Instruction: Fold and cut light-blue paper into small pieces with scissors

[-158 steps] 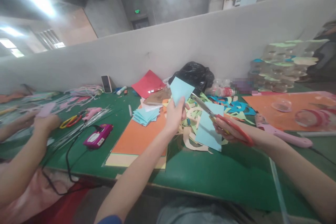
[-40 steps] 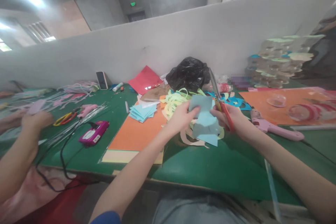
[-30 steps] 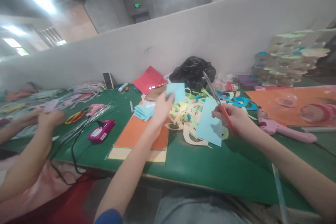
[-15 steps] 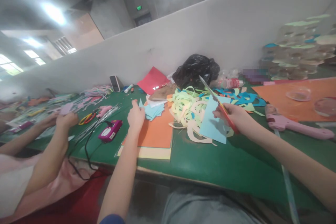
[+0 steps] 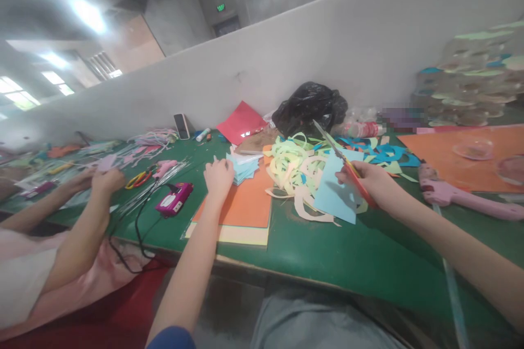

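Note:
My left hand (image 5: pixel 218 175) rests on the near edge of a small stack of light blue paper squares (image 5: pixel 244 166), which sits on an orange sheet (image 5: pixel 245 206). My right hand (image 5: pixel 369 181) grips red-handled scissors (image 5: pixel 343 160) with the blades pointing up and to the left, and it also holds a light blue paper piece (image 5: pixel 336 196) hanging under the fingers. A heap of pale yellow and green paper offcuts (image 5: pixel 293 166) lies between my two hands.
A green table (image 5: pixel 347 262) runs along a grey partition. A black bag (image 5: pixel 310 108), a red sheet (image 5: pixel 241 121), a phone (image 5: pixel 179 125), a pink glue gun (image 5: pixel 462 198) and a magenta device (image 5: pixel 174 199) with a black cord lie on it. Another person's hands (image 5: pixel 96 179) work at the left.
My left hand carried a cut blue square away from the scissors, leftward and down to the stack of blue squares. My right hand kept the scissors and the larger blue piece.

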Demonstrator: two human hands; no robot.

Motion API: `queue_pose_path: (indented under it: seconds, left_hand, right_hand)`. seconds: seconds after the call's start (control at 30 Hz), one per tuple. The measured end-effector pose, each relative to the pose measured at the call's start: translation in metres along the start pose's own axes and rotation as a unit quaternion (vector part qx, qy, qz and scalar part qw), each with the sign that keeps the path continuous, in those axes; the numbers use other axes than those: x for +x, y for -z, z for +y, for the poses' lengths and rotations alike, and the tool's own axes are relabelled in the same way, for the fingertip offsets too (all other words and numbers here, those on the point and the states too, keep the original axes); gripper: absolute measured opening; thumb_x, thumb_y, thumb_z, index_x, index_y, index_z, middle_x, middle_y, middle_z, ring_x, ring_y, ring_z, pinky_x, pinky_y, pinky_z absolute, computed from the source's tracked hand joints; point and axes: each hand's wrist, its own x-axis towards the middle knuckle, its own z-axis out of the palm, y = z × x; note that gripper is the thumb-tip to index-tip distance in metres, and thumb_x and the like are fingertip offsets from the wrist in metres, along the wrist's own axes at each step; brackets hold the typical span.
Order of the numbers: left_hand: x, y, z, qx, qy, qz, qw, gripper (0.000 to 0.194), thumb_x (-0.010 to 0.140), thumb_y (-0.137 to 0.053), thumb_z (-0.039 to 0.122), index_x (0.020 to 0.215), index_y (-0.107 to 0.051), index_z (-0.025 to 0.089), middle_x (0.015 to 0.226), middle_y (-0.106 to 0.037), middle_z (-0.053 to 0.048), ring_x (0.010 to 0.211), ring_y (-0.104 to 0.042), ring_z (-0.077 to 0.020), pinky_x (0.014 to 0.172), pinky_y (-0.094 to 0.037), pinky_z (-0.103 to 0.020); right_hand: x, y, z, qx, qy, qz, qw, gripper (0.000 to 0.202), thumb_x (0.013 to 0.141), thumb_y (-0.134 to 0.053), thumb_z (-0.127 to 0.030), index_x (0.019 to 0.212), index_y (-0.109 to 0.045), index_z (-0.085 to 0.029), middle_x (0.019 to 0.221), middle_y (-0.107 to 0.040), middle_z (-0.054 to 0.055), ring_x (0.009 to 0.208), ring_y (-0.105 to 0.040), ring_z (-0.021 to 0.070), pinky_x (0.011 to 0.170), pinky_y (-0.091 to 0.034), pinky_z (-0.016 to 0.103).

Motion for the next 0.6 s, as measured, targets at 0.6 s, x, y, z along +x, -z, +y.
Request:
queue_pose_path:
  seconds: [0.6]
  left_hand:
    - [0.0021,-0.0093,0.0028,-0.004,0.015,-0.052,0.999,0.045,0.089,-0.037,0.030,0.102,-0.074,0.008,0.104,-0.070,-0.026,0.115,-0.053,-0.0380,0.092,-0.047,-0.046]
  right_hand:
    - [0.0014,-0.0004,0.0027,0.000,0.016,-0.007,1.000,0.044,0.058,-0.080,-0.058,0.069,-0.060,-0.020,0.053,-0.053,-0.002,0.045,-0.044,0.0120,0.042,-0.034,0.025]
